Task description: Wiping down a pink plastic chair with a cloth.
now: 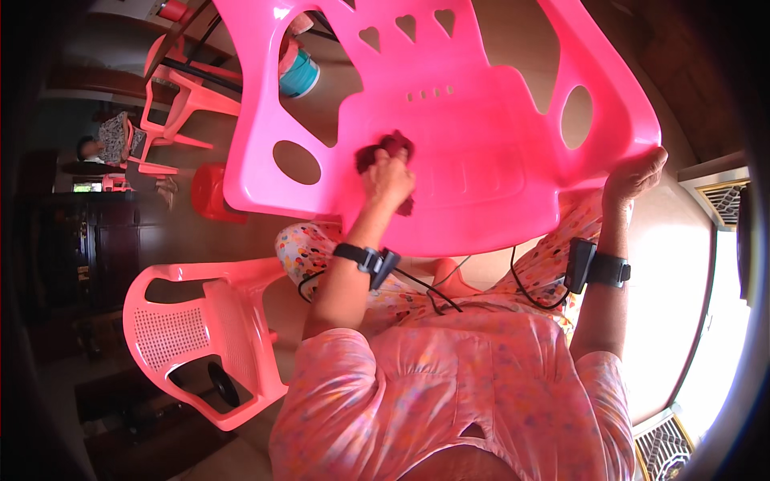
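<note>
A bright pink plastic armchair (445, 144) is right before me, its seat facing up and heart-shaped cutouts in its backrest. On the left part of the seat, my left hand (390, 179) presses a bunched dark red cloth (396, 143) against the plastic. My right hand (639, 173) grips the outer corner of the chair's right armrest, its fingers partly hidden behind the edge. Both wrists wear black straps with small devices and cables. The chair's front edge is over my lap, and its legs are mostly hidden.
A salmon-pink plastic armchair (219, 288) stands close at my left. Beyond it are a red plastic stool (210, 192), another pink chair (180, 102) and a teal bucket (301, 75). A seated person (114, 138) is farther off at the left. Cables hang across my lap.
</note>
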Tool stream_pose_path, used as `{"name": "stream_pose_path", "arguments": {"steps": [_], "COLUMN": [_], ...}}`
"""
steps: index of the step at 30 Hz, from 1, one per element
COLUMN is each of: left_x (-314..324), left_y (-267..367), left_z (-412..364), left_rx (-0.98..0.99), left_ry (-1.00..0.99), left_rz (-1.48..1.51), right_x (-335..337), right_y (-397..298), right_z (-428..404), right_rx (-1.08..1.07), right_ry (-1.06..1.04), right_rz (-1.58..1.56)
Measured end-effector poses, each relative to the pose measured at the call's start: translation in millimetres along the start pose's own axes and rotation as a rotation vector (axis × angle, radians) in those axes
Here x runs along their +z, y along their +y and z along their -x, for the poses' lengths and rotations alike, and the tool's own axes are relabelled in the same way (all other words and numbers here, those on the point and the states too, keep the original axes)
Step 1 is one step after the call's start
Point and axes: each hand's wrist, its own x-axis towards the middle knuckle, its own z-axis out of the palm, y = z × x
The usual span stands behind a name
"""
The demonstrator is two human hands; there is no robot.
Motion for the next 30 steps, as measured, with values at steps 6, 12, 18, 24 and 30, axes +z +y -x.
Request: {"name": "stream_pose_path", "arguments": {"steps": [6, 12, 18, 24, 30], "left_x": [-32.2, -40.5, -42.5, -45.5, -46.2], "left_y": [-39.8, -38.6, -35.4, -32.5, -27.2], "left_z": [-20.8, 8.5, 42.5, 57.2, 59.1], "left_rx": [-0.206, -0.296, -0.236, -0.24, -0.232], "left_ry": [-0.036, -0.046, -0.058, -0.144, -0.114], "left_rz": [0.053, -0.067, -0.129, -0.116, -0.164], "right_x": [-0.4, 0.4, -1.4, -0.2, 0.1], "right_y": [-1.8, -2.4, 5.9, 5.6, 6.5], "right_z": [-0.1, 0.6, -0.7, 0.0, -1.1], "right_rx": [-0.006, 0.033, -0.011, -0.024, -0.01], "right_ry": [-0.008, -0.001, -0.019, -0.02, -0.021], "right_rz": [-0.025, -0.037, 0.003, -0.005, -0.014]}}
